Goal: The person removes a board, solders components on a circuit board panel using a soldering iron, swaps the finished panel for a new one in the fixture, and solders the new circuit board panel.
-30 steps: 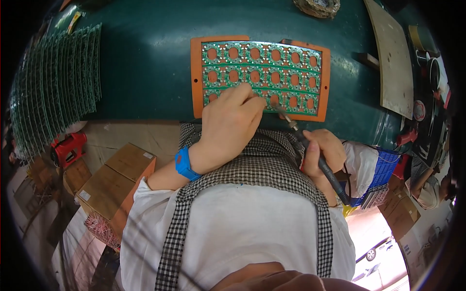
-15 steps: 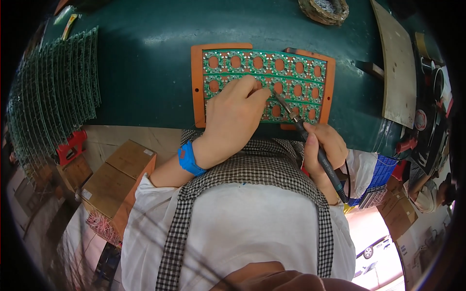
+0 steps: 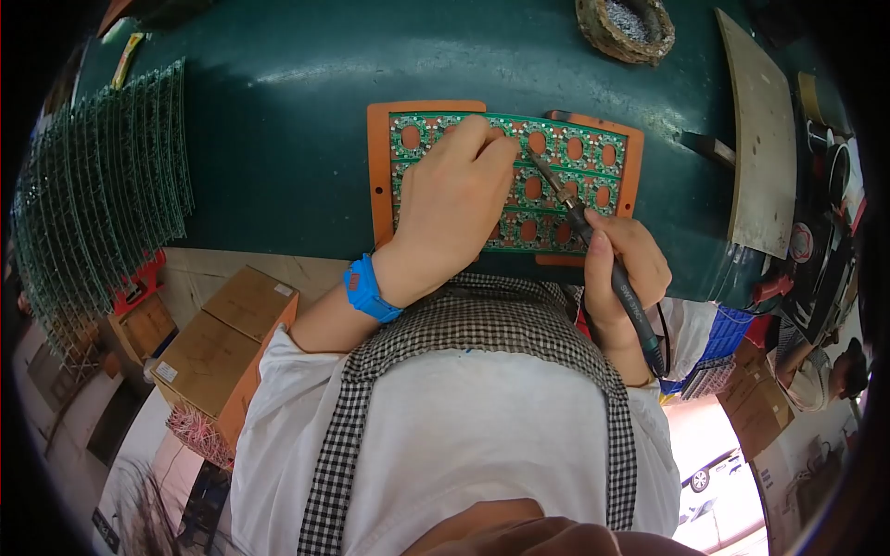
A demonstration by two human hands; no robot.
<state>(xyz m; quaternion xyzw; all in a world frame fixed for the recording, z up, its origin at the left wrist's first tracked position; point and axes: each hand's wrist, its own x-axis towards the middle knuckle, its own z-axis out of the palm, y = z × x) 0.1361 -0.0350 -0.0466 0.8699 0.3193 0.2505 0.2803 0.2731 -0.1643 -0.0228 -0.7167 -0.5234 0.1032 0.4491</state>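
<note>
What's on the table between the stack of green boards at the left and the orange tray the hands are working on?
In the head view, only bare dark green table lies between the stack of green boards and the orange tray.

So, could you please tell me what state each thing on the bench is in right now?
Circuit panel: flat in the orange frame.
Left hand: pressed on the panel, fingers bent.
Right hand: shut on the soldering iron.
Soldering iron: tilted, tip at the panel.
Board stack: standing on edge, left.
Tip-cleaner pot: full of wire wool.
</note>
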